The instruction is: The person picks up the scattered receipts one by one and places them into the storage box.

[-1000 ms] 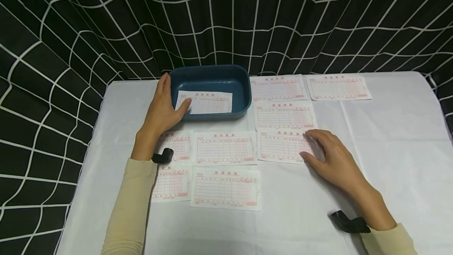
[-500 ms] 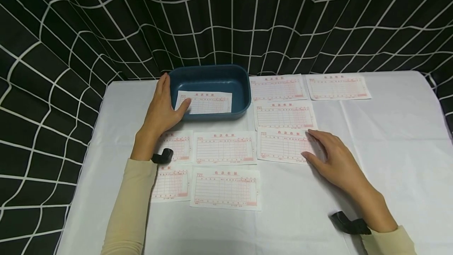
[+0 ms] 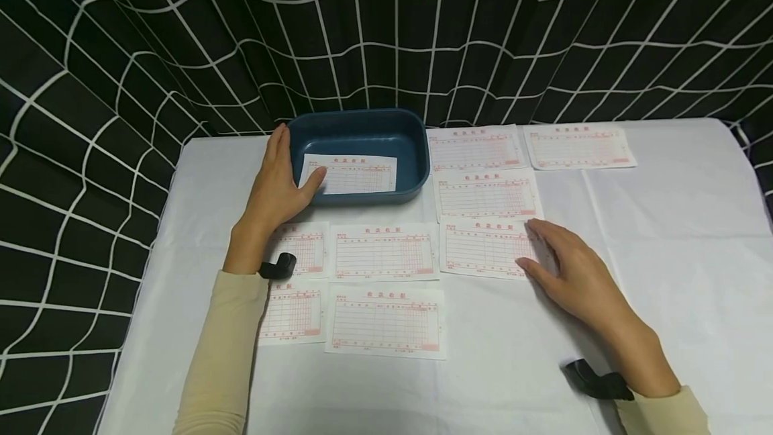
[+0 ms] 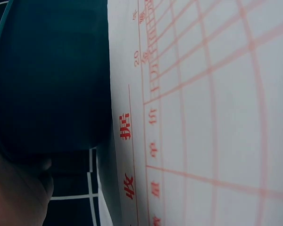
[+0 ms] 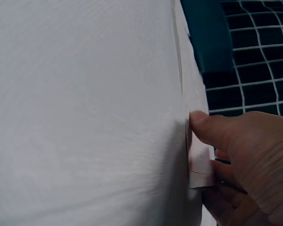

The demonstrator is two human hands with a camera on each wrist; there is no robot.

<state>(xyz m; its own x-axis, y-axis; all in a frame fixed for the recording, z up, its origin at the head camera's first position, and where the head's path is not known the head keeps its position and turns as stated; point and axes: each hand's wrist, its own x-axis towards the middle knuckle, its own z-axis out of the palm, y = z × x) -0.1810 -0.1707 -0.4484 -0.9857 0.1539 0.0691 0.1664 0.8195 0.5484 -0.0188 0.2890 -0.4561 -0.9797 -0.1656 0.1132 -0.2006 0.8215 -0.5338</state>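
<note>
Slips [image 3: 384, 252] lie printed side up on the white desk [image 3: 501, 361], before and to the right of the blue bin [image 3: 374, 200]; we suppose they are spread so that each can be taken singly. The left hand [image 3: 278, 183] rests at the bin's left end, its fingers lying fairly straight along the outside, its thumb over the near rim. We judge that this steadies the bin (how hard it presses, we cannot tell).

The right hand [image 3: 574, 277] pinches one near slip [image 3: 483, 247], right of the middle, thumb at one corner and forefinger at the other. In the right wrist view that end looks bowed upward between them; thin paper lying flat gives little to grip, so we think the bend makes a hold. Its far edge meets the slip beyond.

Inside the bin, an inner slip [image 3: 356, 176] lies face up by the near wall. The left sleeve [image 3: 223, 348] and wrist hide parts of two others.
</note>
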